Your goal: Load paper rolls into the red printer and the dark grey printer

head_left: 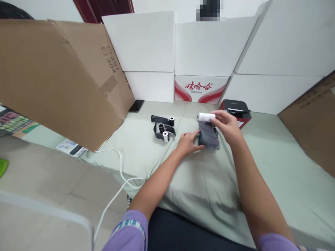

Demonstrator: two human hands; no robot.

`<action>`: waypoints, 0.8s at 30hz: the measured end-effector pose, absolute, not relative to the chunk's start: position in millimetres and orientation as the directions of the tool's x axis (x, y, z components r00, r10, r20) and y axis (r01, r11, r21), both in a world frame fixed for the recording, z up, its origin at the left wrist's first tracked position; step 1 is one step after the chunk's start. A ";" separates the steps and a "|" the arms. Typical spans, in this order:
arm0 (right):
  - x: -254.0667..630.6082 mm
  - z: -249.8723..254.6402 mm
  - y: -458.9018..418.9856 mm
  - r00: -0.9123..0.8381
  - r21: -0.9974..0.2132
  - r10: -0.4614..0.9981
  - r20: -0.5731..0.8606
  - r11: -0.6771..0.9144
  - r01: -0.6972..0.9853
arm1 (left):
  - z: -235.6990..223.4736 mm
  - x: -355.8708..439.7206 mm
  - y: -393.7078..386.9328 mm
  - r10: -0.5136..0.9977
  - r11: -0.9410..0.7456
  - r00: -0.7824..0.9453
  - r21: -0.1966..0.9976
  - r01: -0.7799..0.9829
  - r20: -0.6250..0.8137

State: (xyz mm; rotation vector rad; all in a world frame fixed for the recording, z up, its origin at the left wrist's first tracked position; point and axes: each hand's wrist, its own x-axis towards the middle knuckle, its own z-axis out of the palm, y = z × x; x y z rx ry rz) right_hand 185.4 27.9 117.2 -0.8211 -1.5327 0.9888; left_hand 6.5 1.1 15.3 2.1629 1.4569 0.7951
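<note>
My right hand [227,126] pinches a small white roll [206,117] between thumb and fingers, near the centre of the cloth-covered table. A dark, film-like strip [208,134] hangs from this roll, smeared by motion. Under and behind the strip lies a dark object, mostly hidden, whose kind I cannot make out. My left hand [187,143] is at its left side, thumb and fingers apart around the edge. To the left, several small rolls [165,136] with black strips lie in a loose group.
Beyond my right hand stands a black-and-red box [237,109]. A phone [136,105] lies at the back left, beside a large cardboard panel [65,76]. White boxes [148,85] line the back. A white cable [120,164] runs over the table's front left edge.
</note>
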 end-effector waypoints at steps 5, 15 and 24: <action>234.8 56.0 45.4 0.055 -0.908 0.912 0.407 0.397 0.136 | 18.0 4.1 1.1 0.922 -0.388 0.305 0.604 0.696 0.240; 224.5 27.0 58.0 -0.006 -0.811 0.923 0.385 0.341 0.475 | 16.3 4.3 0.8 0.924 -0.383 0.303 0.595 0.707 0.235; 228.1 23.4 63.0 -0.016 -0.615 0.916 0.402 0.283 0.736 | 18.3 3.5 -0.3 0.921 -0.388 0.310 0.599 0.701 0.235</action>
